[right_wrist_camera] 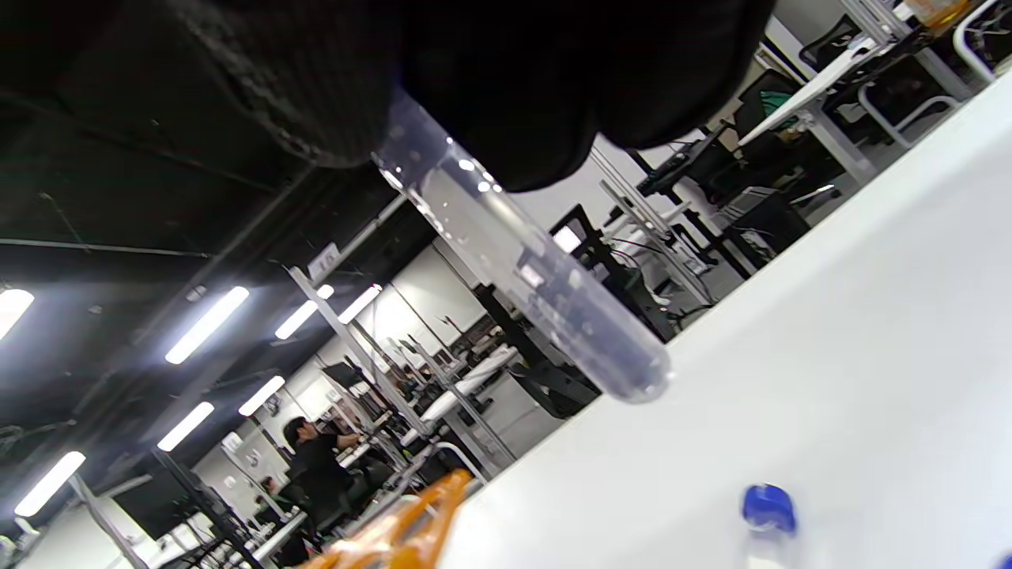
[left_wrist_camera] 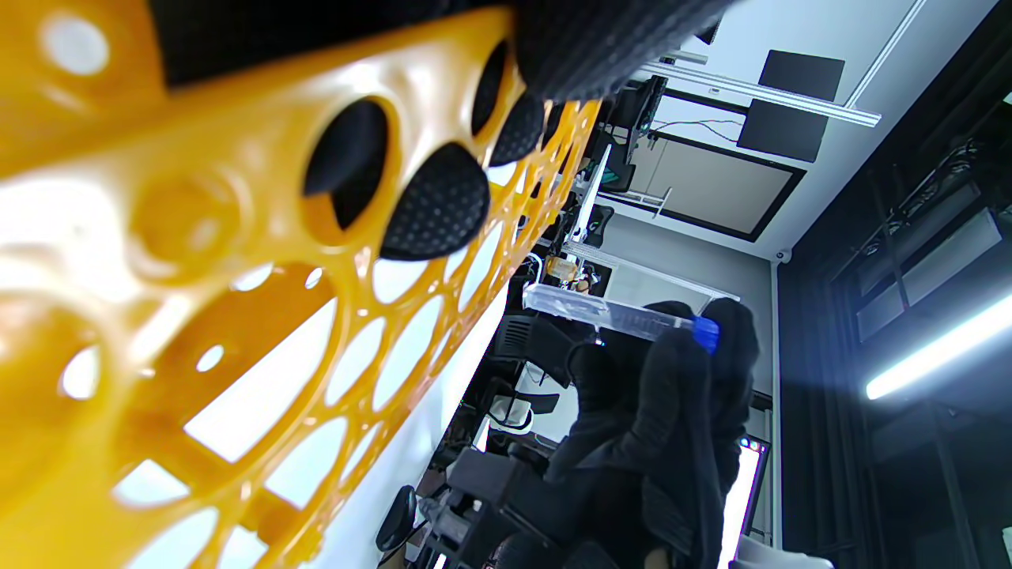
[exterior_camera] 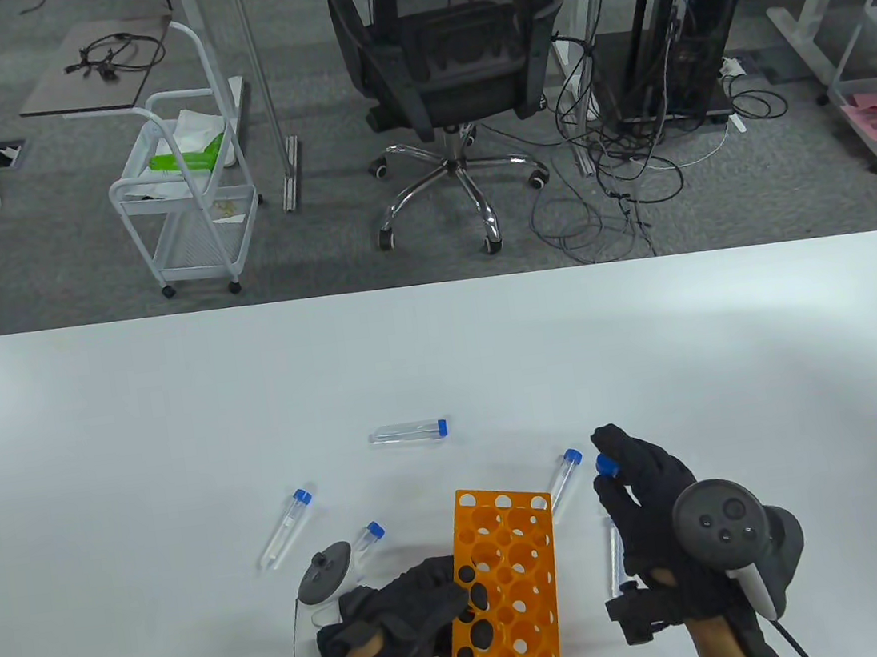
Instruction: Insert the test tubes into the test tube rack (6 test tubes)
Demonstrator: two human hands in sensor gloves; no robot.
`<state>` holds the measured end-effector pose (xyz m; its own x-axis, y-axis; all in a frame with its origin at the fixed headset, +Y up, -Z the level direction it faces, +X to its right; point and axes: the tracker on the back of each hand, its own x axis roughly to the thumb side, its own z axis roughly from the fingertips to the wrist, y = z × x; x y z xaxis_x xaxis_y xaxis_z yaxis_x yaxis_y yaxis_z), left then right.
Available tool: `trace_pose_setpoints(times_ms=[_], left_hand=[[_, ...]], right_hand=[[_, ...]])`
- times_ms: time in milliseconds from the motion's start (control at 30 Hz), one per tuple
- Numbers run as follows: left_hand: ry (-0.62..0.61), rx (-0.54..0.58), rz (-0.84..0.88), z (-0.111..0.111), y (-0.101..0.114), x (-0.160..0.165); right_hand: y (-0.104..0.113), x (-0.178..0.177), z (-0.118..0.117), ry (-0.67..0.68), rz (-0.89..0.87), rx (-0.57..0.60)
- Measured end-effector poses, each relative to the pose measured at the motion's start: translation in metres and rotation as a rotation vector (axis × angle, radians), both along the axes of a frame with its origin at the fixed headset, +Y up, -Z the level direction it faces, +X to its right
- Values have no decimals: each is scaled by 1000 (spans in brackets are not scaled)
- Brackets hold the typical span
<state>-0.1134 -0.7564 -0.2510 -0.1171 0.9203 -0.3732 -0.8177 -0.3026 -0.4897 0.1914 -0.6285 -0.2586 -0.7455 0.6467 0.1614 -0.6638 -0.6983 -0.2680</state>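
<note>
Bright overhead light, blurred wrist close-ups

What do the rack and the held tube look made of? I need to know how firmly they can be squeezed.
Rack: likely moulded plastic, orange, glossy; the left wrist view shows light glowing through its thin webs. Held tube in the right hand: clear and smooth with sharp highlights, probably plastic, though glass can't be ruled out; its blue cap looks like opaque plastic.

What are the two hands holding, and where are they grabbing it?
The right hand holds a test tube near its blue cap. The left hand grips the orange rack by its left edge.
</note>
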Motion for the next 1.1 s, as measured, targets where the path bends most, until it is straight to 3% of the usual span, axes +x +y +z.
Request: trace_pose_setpoints(times_ms=[533,1100], left_hand=[[-33,3,-3,1,-1,5],[-34,2,2,2,0,7]], right_hand=[[-1,-21,7,92,-50,15],[-19,-34,-2,92,82,-42]])
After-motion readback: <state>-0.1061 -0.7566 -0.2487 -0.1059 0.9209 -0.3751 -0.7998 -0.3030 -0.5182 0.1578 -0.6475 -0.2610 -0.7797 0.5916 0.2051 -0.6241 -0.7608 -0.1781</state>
